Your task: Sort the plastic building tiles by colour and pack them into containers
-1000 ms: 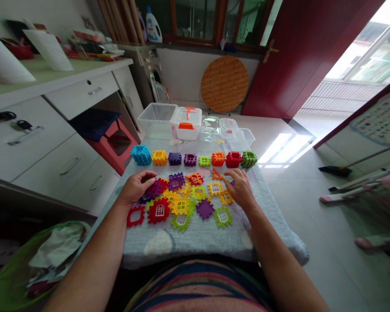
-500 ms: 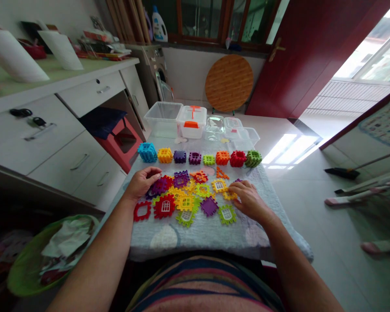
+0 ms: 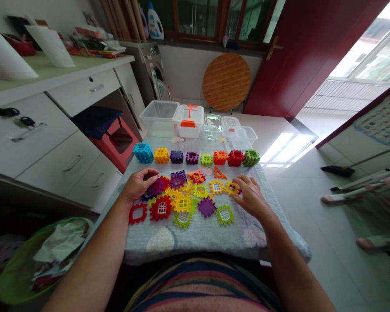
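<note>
Loose interlocking plastic building blocks lie in a pile on the cloth-covered table. My left hand (image 3: pixel 138 185) rests at the pile's left side, fingers loosely curved and thumb apart, with nothing visible in it. Next to it are a purple block (image 3: pixel 155 187) and a red window block (image 3: pixel 161 208). At the right side, my right hand (image 3: pixel 251 195) has its thumb and fingers on either side of a yellow block (image 3: pixel 232 187). A bit of purple shows under that hand. Nearby lie a yellow block with a white window (image 3: pixel 216 187), a flat purple block (image 3: pixel 207 207) and a green window block (image 3: pixel 225 215).
Behind the pile stands a row of single-colour block stacks, from a blue stack (image 3: pixel 143 152) to a dark green stack (image 3: pixel 251 157). Clear plastic boxes (image 3: pixel 159 119) line the table's far end, one with an orange-latched lid (image 3: pixel 189 113). A red stool (image 3: pixel 120 145) stands left.
The yellow block at my right hand has shifted slightly away and to the right, and more of it shows. My left hand stays beside the purple block. The view has turned slightly.
</note>
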Available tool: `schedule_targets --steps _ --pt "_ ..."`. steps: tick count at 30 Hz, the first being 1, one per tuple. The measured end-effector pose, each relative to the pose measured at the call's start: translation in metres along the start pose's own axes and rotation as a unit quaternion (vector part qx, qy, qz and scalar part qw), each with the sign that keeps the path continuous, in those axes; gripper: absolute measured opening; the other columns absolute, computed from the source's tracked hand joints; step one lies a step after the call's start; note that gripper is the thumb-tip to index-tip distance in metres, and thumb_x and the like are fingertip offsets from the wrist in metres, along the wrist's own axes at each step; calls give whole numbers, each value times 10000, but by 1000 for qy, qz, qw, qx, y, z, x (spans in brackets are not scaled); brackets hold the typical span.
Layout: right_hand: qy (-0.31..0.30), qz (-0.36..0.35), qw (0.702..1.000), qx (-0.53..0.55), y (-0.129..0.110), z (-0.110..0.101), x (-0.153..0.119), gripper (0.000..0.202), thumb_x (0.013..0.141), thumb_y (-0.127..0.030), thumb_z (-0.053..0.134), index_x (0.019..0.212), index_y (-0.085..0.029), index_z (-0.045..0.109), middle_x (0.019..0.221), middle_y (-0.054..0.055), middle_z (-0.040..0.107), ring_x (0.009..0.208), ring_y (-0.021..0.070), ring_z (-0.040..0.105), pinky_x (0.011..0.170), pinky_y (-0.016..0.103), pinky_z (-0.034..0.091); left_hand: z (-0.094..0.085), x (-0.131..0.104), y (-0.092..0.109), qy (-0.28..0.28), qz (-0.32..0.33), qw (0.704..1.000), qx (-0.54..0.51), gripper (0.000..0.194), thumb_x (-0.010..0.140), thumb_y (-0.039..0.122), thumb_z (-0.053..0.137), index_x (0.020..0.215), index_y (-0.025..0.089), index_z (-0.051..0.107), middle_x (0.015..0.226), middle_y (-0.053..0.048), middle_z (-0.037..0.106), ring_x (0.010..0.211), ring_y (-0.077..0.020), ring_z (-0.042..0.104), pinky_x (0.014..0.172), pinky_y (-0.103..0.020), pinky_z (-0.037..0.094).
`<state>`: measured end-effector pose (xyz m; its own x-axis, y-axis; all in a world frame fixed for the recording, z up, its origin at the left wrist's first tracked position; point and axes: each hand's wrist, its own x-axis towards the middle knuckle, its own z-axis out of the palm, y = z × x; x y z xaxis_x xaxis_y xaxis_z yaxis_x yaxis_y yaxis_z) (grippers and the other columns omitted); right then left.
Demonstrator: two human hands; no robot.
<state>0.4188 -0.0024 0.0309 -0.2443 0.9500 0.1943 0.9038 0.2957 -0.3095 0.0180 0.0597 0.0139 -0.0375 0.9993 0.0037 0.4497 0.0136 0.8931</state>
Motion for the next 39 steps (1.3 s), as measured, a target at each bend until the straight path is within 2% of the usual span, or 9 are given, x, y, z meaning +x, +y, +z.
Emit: schedule_targets --steps 5,9,13,17,21,30,35,37,39 --pt "-49 -7 999 -6 -1 2 1 461 765 -235 639 1220 -221 570 1158 97 604 1072 303 475 901 428 366 -1 2 -7 -3 1 1000 9 474 638 543 714 936 174 710 878 -48 731 780 -201 658 731 -292 530" --pt "-45 -4 999 -2 -3 -1 10 465 772 -198 611 1235 -204 568 1124 103 614 1061 304 479 911 439 364 -2 4 -13 -10 14 999 29 470 669 542 694 958 172 713 901 -54 732 798 -201 657 746 -291 529" --pt "-41 -67 994 74 -13 -7 25 511 776 -181 607 1280 -210 529 1176 91 595 1077 267 500 939 410 384 -2 3 -9 -7 7 999 30 474 664 541 687 956 169 707 916 -55 732 810 -206 658 763 -299 530" --pt "-97 -112 985 89 -26 -3 39 531 770 -160 625 1292 -186 525 1240 101 583 1111 262 502 956 410 392 -1 0 -3 -6 -9 1000 16 489 649 549 688 953 166 696 903 -52 733 808 -208 661 766 -308 536" --pt "-135 -103 984 58 -28 8 43 537 762 -158 646 1288 -185 541 1294 110 566 1148 286 483 969 435 386 0 -1 -1 -6 0 1000 16 484 653 554 676 940 164 690 883 -52 730 820 -211 661 775 -312 533" --pt "-128 -89 986 52 -24 15 45 570 743 -190 649 1303 -176 540 1251 121 571 1097 278 489 945 418 395 -2 3 1 -17 18 997 69 444 708 531 632 963 170 674 955 -57 734 881 -236 669 856 -348 530" --pt "-108 -98 985 88 -24 16 46 604 744 -253 683 1322 -181 520 1210 124 579 1109 283 499 967 449 403 -1 -8 45 26 144 973 180 353 793 442 591 1033 194 666 1118 -73 690 1063 -260 619 1016 -389 440" --pt "-69 -106 983 132 -19 14 46 622 743 -304 699 1327 -201 512 1228 116 573 1123 278 507 980 452 408 11 -18 72 10 207 958 201 315 818 404 590 1039 193 663 1113 -74 686 1078 -257 603 1013 -402 430" --pt "8 -93 980 177 -12 12 47 556 759 -322 678 1286 -207 542 1208 107 589 1095 258 536 961 427 433 32 -26 98 -44 256 940 221 291 832 374 599 1055 197 660 1100 -71 688 1068 -248 595 983 -404 438"
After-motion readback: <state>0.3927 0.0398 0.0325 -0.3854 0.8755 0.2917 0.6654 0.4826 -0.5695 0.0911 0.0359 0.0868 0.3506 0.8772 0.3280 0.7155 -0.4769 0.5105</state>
